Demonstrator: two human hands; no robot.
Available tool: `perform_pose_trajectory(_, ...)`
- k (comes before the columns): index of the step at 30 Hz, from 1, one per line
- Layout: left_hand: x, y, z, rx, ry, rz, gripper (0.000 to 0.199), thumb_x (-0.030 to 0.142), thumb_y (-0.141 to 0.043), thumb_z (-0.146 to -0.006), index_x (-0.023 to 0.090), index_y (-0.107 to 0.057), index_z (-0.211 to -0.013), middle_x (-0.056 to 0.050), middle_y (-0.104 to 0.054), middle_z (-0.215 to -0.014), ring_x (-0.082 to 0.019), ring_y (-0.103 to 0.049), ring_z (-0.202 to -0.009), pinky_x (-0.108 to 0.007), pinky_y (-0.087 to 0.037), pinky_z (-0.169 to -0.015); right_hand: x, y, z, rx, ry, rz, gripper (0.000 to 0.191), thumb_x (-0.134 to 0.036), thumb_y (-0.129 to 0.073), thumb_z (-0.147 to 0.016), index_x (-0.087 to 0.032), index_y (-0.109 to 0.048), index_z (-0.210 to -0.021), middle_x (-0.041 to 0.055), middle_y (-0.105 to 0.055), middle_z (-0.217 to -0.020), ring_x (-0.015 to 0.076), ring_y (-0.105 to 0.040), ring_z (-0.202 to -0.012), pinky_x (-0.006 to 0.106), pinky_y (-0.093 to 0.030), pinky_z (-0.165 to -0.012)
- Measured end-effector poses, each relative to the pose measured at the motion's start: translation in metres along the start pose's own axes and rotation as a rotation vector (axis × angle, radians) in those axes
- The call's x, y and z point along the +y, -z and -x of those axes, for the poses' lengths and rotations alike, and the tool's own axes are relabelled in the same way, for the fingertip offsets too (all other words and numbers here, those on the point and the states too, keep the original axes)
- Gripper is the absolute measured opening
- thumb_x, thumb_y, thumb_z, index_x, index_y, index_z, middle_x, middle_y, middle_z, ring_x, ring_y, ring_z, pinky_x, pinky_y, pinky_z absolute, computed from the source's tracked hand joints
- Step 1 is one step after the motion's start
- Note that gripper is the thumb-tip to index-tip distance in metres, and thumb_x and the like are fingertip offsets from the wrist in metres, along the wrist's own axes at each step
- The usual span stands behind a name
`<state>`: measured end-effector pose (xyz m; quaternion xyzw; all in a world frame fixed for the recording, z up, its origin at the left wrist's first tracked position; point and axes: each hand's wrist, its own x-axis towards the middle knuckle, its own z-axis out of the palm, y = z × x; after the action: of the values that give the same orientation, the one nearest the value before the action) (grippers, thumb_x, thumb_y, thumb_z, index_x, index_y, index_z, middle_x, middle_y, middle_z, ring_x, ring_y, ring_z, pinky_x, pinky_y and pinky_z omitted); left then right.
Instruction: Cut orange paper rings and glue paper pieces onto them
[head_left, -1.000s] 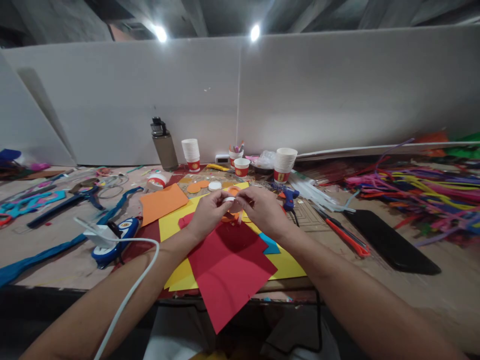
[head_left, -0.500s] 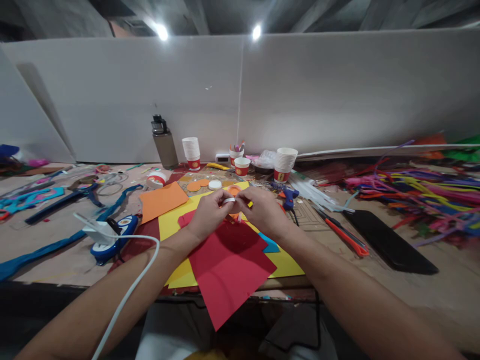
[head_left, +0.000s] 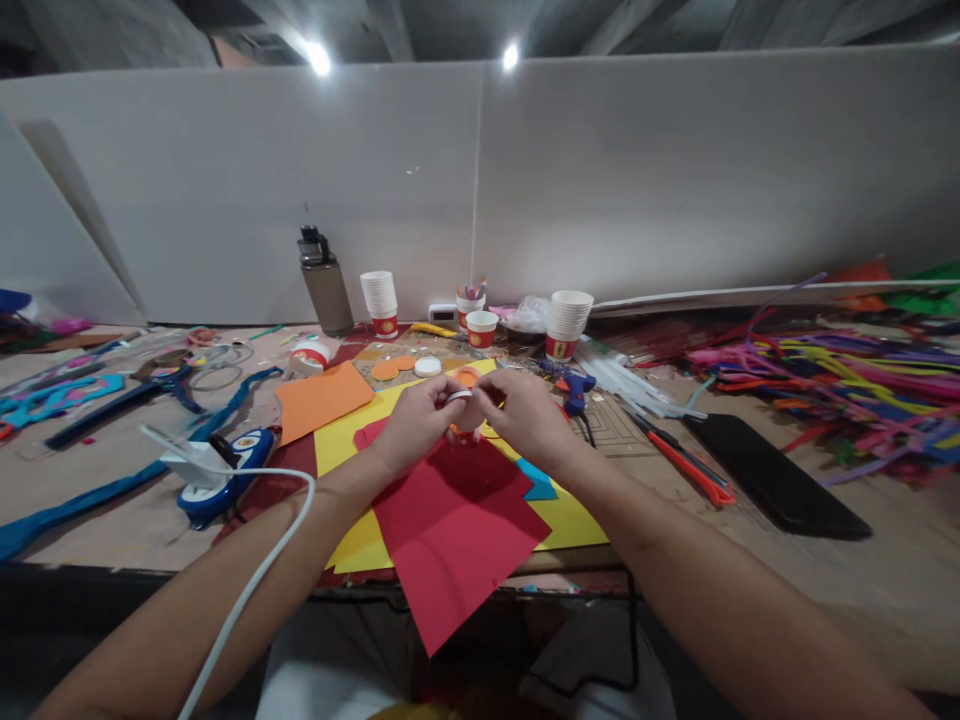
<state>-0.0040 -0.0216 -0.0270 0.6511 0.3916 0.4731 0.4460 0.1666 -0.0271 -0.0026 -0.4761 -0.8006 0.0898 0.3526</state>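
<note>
My left hand (head_left: 421, 418) pinches a small white piece (head_left: 460, 396), which looks like a strip or disc edge, above the papers. Close against its other side, my right hand (head_left: 519, 410) has its fingers pressed together; what they grip is too small to make out. Beneath and between the hands is an orange and red item (head_left: 465, 436), partly hidden. A red sheet (head_left: 461, 530) lies over yellow sheets (head_left: 581, 525), its corner hanging past the table's front edge. Orange discs (head_left: 386, 370) and a white disc (head_left: 427, 367) lie just beyond my left hand.
Stacked paper cups (head_left: 568, 325), a bottle (head_left: 326, 285) and a glue gun (head_left: 577, 393) stand or lie beyond the hands. On the left are a power strip (head_left: 247, 455) and a white cable (head_left: 259, 580). A black phone (head_left: 776, 475) and pipe cleaners (head_left: 847, 370) are right.
A small yellow bit seen by my right fingertips no longer shows there. Both hands stay close together around the white piece. The whole view has shifted slightly.
</note>
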Motion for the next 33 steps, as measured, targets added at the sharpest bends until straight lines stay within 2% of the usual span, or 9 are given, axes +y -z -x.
perform_pose_trajectory(3, -0.002, 0.003, -0.005, 0.01, 0.103, 0.07, 0.024, 0.039, -0.07, -0.075, 0.016, -0.068, -0.081, -0.003, -0.065, -0.072, -0.013, -0.057, -0.057, -0.022, -0.044, -0.045, 0.008, -0.006, -0.003, -0.089, -0.136, -0.357, 0.025, -0.031, -0.047, -0.092, -0.017, -0.063, -0.079, 0.0014, -0.065, -0.073, 0.0129, -0.06, -0.066, 0.023, -0.047, -0.059)
perform_pose_trajectory(5, -0.004, 0.005, -0.008, 0.051, 0.126, 0.141, 0.027, 0.04, -0.073, -0.071, 0.015, -0.069, -0.08, -0.003, -0.065, -0.071, -0.012, -0.056, -0.057, -0.021, -0.043, -0.044, 0.013, -0.011, -0.005, -0.144, -0.192, -0.578, 0.022, -0.034, -0.05, -0.09, -0.017, -0.063, -0.088, 0.0016, -0.066, -0.08, 0.0133, -0.063, -0.069, 0.023, -0.051, -0.058)
perform_pose_trajectory(8, -0.006, 0.006, -0.01, 0.077, 0.142, 0.265, 0.032, 0.041, -0.077, -0.067, 0.014, -0.069, -0.081, -0.003, -0.064, -0.071, -0.012, -0.057, -0.059, -0.02, -0.044, -0.045, 0.016, -0.019, -0.006, -0.143, -0.19, -0.682, 0.028, -0.028, -0.065, -0.08, -0.018, -0.061, -0.106, 0.0016, -0.067, -0.089, 0.0131, -0.064, -0.074, 0.024, -0.055, -0.062)
perform_pose_trajectory(13, -0.003, 0.007, -0.01, 0.061, 0.177, 0.249, 0.038, 0.046, -0.078, -0.066, 0.013, -0.067, -0.082, -0.004, -0.066, -0.072, -0.013, -0.06, -0.059, -0.022, -0.048, -0.048, 0.015, -0.019, -0.007, -0.145, -0.301, -0.82, 0.019, -0.024, -0.061, -0.082, -0.015, -0.064, -0.099, 0.0009, -0.067, -0.078, 0.0103, -0.061, -0.061, 0.023, -0.054, -0.055)
perform_pose_trajectory(20, 0.004, 0.014, -0.011, 0.026, 0.182, 0.264, 0.04, 0.043, -0.08, -0.063, 0.011, -0.068, -0.083, -0.004, -0.065, -0.07, -0.011, -0.057, -0.056, -0.02, -0.045, -0.045, 0.016, -0.016, -0.01, -0.091, -0.328, -0.84, 0.018, -0.023, -0.059, -0.082, -0.016, -0.065, -0.098, 0.0014, -0.065, -0.078, 0.0113, -0.062, -0.068, 0.022, -0.053, -0.058)
perform_pose_trajectory(23, 0.004, 0.015, -0.012, 0.039, 0.236, 0.363, 0.04, 0.041, -0.083, -0.06, 0.011, -0.067, -0.08, -0.003, -0.063, -0.066, -0.009, -0.055, -0.054, -0.018, -0.043, -0.044, 0.014, -0.015, -0.008, -0.115, -0.249, -0.844, 0.042, -0.027, -0.065, -0.078, -0.016, -0.058, -0.118, 0.0039, -0.066, -0.093, 0.0128, -0.063, -0.074, 0.026, -0.055, -0.064)
perform_pose_trajectory(26, 0.001, 0.015, -0.014, 0.059, 0.29, 0.448, 0.038, 0.039, -0.084, -0.06, 0.012, -0.066, -0.079, -0.002, -0.061, -0.062, -0.008, -0.054, -0.053, -0.018, -0.045, -0.046, 0.01, -0.013, -0.006, -0.142, -0.136, -0.723, 0.066, -0.025, -0.074, -0.07, -0.018, -0.049, -0.131, 0.0068, -0.063, -0.113, 0.0142, -0.063, -0.084, 0.028, -0.055, -0.073)
perform_pose_trajectory(29, 0.001, 0.014, -0.014, 0.037, 0.29, 0.467, 0.038, 0.039, -0.084, -0.061, 0.011, -0.066, -0.079, -0.002, -0.061, -0.064, -0.008, -0.054, -0.054, -0.018, -0.046, -0.048, 0.009, -0.012, -0.004, -0.163, -0.112, -0.653, 0.061, -0.02, -0.072, -0.071, -0.019, -0.052, -0.129, 0.0059, -0.065, -0.114, 0.0147, -0.063, -0.088, 0.028, -0.053, -0.079)
perform_pose_trajectory(33, 0.001, 0.014, -0.013, 0.034, 0.256, 0.474, 0.041, 0.043, -0.084, -0.06, 0.012, -0.063, -0.078, -0.001, -0.06, -0.062, -0.008, -0.054, -0.053, -0.018, -0.044, -0.048, 0.012, -0.012, -0.004, -0.169, -0.123, -0.659, 0.056, -0.018, -0.068, -0.074, -0.021, -0.054, -0.127, 0.004, -0.067, -0.11, 0.0147, -0.063, -0.085, 0.027, -0.053, -0.076)
